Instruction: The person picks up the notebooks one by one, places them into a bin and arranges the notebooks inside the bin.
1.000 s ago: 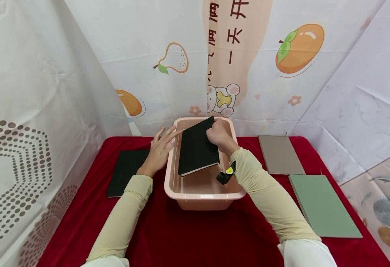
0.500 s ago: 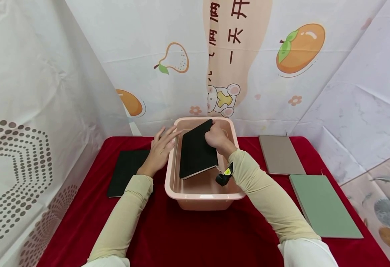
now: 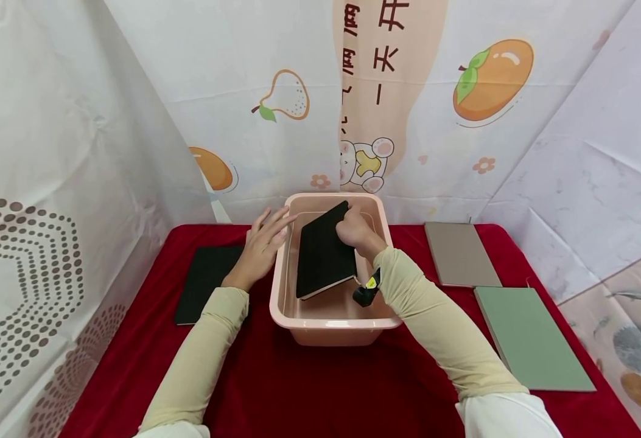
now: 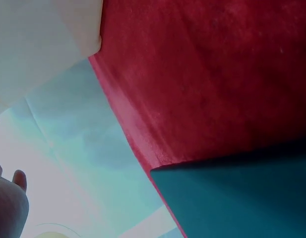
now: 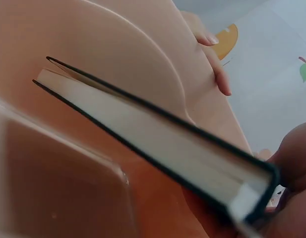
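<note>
My right hand (image 3: 355, 230) grips a black hardcover notebook (image 3: 324, 255) by its right edge and holds it tilted inside a pink plastic basin (image 3: 333, 323). In the right wrist view the cream page edges of the notebook (image 5: 143, 131) show between its dark covers, and a thin ribbon hangs from the corner near the thumb. With its fingers spread, my left hand (image 3: 261, 249) rests on the basin's left rim. The left wrist view catches only a small part of that hand (image 4: 9, 203). A second black notebook (image 3: 207, 283) lies on the table, left of the basin and partly behind my left forearm.
To the basin's right lie a taupe notebook (image 3: 462, 254) and, nearer, a light green notebook (image 3: 534, 337). Red cloth (image 3: 320, 389) covers the table. A printed white curtain (image 3: 216, 73) hangs close behind the basin. A black wrist device (image 3: 366, 294) hangs over the basin's inside.
My right hand has lowered the black notebook a little deeper into the basin, and its top corner has come down. The left hand has stayed at the rim.
</note>
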`<state>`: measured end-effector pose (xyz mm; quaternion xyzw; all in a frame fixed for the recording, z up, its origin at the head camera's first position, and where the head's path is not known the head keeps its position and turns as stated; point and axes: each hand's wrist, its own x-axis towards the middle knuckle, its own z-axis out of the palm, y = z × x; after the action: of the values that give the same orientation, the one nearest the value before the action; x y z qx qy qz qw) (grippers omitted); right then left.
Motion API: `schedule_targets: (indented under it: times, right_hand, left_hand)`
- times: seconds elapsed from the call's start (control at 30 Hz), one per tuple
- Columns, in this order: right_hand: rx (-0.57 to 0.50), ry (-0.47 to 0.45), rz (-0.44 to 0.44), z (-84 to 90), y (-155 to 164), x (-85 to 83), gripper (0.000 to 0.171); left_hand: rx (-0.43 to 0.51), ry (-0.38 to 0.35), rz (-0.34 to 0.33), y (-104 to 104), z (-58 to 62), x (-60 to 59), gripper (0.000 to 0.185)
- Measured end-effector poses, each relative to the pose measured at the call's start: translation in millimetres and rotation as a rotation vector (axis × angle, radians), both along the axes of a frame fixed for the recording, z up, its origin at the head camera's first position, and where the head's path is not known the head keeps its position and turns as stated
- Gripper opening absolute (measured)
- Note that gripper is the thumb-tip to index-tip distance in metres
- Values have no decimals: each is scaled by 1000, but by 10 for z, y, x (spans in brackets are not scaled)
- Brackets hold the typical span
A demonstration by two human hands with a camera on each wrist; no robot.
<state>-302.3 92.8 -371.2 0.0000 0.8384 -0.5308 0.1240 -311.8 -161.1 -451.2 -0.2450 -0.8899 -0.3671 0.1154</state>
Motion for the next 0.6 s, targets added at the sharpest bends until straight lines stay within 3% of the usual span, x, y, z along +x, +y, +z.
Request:
schedule_targets:
  times: [0.4,0.6]
  right_hand:
    - [115,-33,47,-52,-28,13,77]
    - [236,-68,75,-78,-20,-16,74]
  left_hand:
    - [-31,47,9,-36,6,37,46]
    - [-19,45,2,-20,1,14,45]
